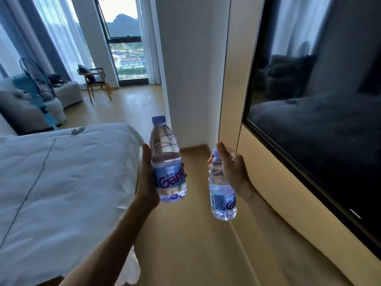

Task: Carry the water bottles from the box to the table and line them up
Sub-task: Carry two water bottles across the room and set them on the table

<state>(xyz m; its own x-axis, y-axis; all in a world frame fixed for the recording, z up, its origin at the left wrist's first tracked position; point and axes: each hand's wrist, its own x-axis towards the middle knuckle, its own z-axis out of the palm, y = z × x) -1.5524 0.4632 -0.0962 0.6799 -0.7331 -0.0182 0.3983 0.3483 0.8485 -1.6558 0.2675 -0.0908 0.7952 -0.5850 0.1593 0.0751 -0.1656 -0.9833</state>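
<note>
I hold one clear plastic water bottle in each hand, both with blue labels and pale blue caps. My left hand [147,178] grips the left water bottle [168,159] around its label, upright at chest height. My right hand [231,169] grips the right water bottle [221,193] by its neck and shoulder, so the bottle hangs a little lower and leans slightly. The two bottles are apart, over the wooden floor. Neither the box nor the table is in view.
A bed with white bedding [61,182] fills the left side. A dark wall-mounted TV [319,120] on a beige panel lines the right. A wooden-floor aisle [185,244] runs between them toward a wooden chair [97,80], a standing fan [39,85], a grey sofa and a window.
</note>
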